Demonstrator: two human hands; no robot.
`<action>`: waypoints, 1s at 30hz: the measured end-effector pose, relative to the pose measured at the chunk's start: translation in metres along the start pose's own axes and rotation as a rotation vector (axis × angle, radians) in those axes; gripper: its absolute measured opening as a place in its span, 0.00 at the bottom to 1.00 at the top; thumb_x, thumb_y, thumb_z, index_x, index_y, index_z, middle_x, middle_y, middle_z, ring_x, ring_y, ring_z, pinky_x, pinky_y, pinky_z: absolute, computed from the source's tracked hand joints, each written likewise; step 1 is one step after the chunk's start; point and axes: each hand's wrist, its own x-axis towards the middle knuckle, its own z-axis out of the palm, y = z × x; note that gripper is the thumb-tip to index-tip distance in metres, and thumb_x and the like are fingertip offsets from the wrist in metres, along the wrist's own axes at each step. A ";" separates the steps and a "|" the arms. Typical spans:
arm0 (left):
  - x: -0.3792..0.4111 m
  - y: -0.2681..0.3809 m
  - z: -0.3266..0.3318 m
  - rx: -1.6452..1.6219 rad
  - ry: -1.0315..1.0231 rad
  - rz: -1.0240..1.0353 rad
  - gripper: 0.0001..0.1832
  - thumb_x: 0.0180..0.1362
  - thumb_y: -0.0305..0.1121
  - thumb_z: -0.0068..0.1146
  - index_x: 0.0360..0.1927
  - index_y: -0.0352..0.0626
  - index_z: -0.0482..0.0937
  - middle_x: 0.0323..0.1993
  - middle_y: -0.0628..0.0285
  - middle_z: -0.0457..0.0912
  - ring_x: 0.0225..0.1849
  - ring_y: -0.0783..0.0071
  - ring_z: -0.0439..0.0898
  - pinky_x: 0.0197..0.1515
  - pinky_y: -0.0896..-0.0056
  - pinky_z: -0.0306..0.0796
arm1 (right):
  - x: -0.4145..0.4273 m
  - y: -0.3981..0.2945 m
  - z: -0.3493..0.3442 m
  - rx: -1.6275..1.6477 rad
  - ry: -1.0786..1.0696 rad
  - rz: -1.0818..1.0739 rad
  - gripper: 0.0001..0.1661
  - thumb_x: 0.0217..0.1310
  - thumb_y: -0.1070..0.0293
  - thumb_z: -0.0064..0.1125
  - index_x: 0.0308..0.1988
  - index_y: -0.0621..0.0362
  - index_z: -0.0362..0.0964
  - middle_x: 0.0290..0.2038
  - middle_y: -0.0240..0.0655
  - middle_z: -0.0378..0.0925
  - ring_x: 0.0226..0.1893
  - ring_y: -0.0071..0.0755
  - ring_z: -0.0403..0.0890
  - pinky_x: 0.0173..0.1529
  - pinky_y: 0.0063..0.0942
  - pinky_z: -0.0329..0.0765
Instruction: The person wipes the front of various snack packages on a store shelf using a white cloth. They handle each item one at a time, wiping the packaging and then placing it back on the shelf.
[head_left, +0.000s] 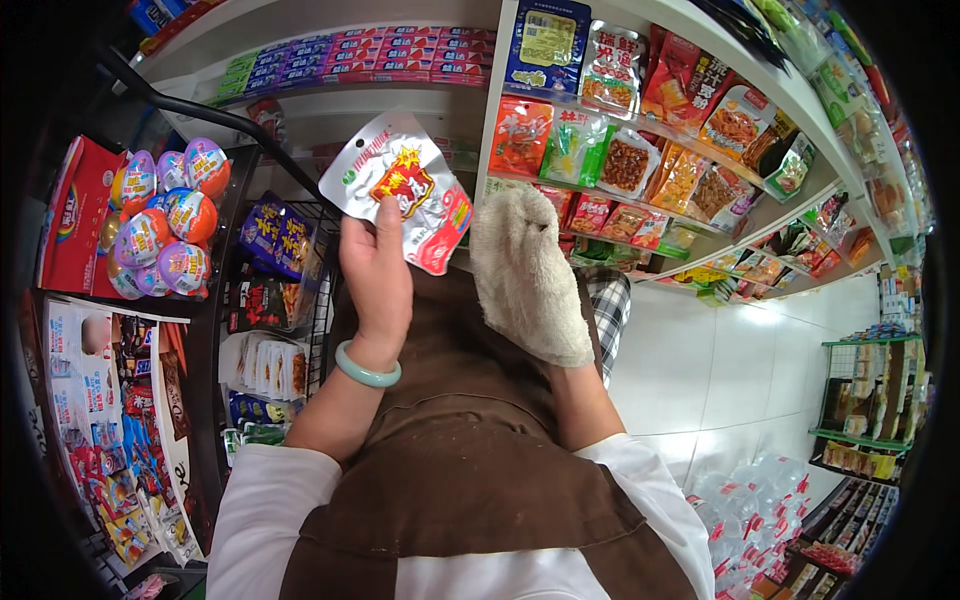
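My left hand (379, 270) holds up a silver and red foil snack pouch (409, 187), thumb across its front and the fingers behind it. A pale jade-coloured bangle circles that wrist. A cream terry cloth (525, 270) covers my right hand like a mitt, so the fingers are hidden; it is beside the pouch, to its right, with a gap between them. A brown apron (472, 480) spans my lap below both hands.
Ahead stands a shelf of packaged snacks (622, 154), with gum boxes (360, 56) further left. A black metal bar (217, 116) crosses the upper left above chocolate eggs (169, 217). Candy racks (105, 420) stand left; bottled water packs (750, 510) sit on the tiled floor at lower right.
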 end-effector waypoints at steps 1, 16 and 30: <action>-0.004 -0.004 0.001 0.008 -0.023 0.014 0.16 0.70 0.31 0.48 0.56 0.32 0.70 0.53 0.58 0.77 0.51 0.78 0.76 0.54 0.72 0.71 | 0.004 -0.002 -0.002 -0.040 -0.062 0.000 0.25 0.64 0.68 0.41 0.57 0.71 0.65 0.52 0.50 0.73 0.54 0.48 0.73 0.59 0.40 0.69; -0.041 0.005 0.001 -0.098 -0.354 -0.178 0.21 0.71 0.29 0.42 0.65 0.32 0.61 0.61 0.54 0.71 0.59 0.69 0.73 0.63 0.65 0.66 | -0.003 -0.001 0.044 1.645 0.342 0.403 0.32 0.67 0.51 0.46 0.64 0.56 0.61 0.60 0.32 0.69 0.61 0.34 0.68 0.66 0.41 0.60; -0.044 -0.020 -0.023 -0.406 -0.460 -0.765 0.19 0.71 0.35 0.44 0.60 0.34 0.69 0.57 0.56 0.77 0.57 0.68 0.76 0.63 0.63 0.66 | -0.006 -0.009 0.047 0.266 0.104 0.295 0.37 0.63 0.59 0.50 0.70 0.43 0.54 0.70 0.25 0.59 0.71 0.25 0.55 0.68 0.45 0.54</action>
